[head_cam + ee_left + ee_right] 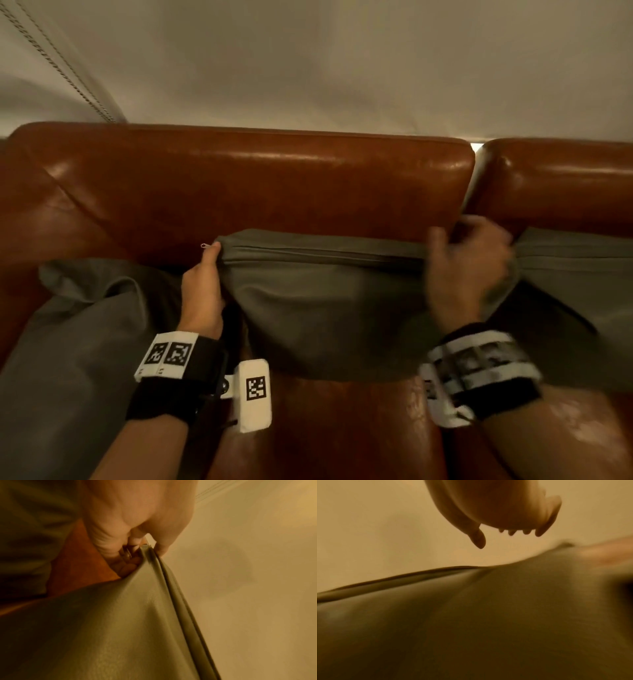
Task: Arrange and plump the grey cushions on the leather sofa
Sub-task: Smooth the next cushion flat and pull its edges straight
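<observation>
Soft grey fabric cushion [329, 301] upright against brown leather sofa [239, 185] backrest, left hand [202, 291] pinching its 9 o'clock top corner, right hand [469, 270] blurred at 3 o'clock corner, its fingers [478, 539] loose above the edge, holding nothing

Left hand [202, 291]: fingers curled, pinching a cushion [325, 301] corner.
Right hand [469, 270]: blurred, fingers loosely bent, above the cushion's other corner; contact unclear.
Wrists: both banded, forearms reaching forward.

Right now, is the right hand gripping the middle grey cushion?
No, in the right wrist view the right hand is above the middle grey cushion, fingers clear of it.
</observation>
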The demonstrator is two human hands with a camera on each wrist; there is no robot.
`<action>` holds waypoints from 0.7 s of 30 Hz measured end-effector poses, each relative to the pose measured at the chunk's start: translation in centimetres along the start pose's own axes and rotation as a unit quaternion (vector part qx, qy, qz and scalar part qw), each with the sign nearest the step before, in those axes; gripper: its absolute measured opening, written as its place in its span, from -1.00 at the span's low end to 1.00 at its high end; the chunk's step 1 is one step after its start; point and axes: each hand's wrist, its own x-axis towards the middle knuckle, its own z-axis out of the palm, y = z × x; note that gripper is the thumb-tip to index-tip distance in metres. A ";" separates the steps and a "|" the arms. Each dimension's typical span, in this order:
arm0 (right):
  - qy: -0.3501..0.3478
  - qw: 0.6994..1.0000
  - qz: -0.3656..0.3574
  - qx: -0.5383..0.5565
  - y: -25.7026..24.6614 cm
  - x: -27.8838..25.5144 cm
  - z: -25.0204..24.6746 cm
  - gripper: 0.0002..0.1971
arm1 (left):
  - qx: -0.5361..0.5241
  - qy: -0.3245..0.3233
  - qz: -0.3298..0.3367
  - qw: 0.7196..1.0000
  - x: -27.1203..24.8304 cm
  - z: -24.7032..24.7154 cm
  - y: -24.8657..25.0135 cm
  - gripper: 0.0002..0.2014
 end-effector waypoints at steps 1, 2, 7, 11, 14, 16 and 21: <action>-0.063 0.993 -0.094 0.045 -2.4 -2.5 1.2 -0.62 | -0.005 -0.013 -0.005 1.000 -0.2 0.2 0.1 -0.65; -0.145 0.967 -0.186 0.094 -5.0 -5.2 2.5 -0.63 | 0.003 -0.022 0.003 1.000 -0.4 0.3 0.3 -0.64; -0.440 0.832 -0.336 0.034 -10.0 -12.1 7.1 -0.47 | 0.046 -0.027 0.081 0.995 -1.0 -0.1 0.3 -0.83; -0.356 0.842 -0.370 -0.166 -1.5 -7.2 6.7 -0.42 | 0.068 0.018 0.087 0.994 -0.9 -2.1 -0.8 -0.81; -0.320 0.856 -0.304 -0.272 5.6 -1.5 3.3 -0.32 | 0.087 0.023 0.097 0.991 -1.4 -2.0 -1.2 -0.77; -0.291 0.884 -0.201 -0.305 9.0 1.4 0.5 -0.34 | 0.094 0.031 0.103 0.990 -1.9 -1.5 -0.9 -0.78; -0.235 0.944 0.223 0.057 10.7 2.9 -3.7 -0.45 | 0.121 0.043 0.099 0.987 -2.4 -1.0 -0.4 -0.75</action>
